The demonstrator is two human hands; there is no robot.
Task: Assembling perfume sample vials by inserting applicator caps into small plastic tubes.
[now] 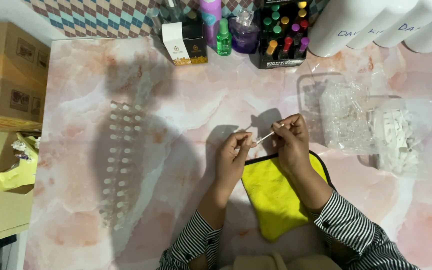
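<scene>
My right hand (290, 140) pinches the far-right end of a small clear slim glass vial (265, 136), its long axis slanting near-left toward my left hand (234, 152), whose closed fingertips meet its nearer tip above the pink marble-patterned table (186, 105).

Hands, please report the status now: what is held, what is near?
Left hand and right hand pinch one small clear vial together. Yellow cloth below. Rows of vials stand at left.

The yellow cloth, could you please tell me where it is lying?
In the head view, the yellow cloth lies on the marble table, under the right hand.
</scene>
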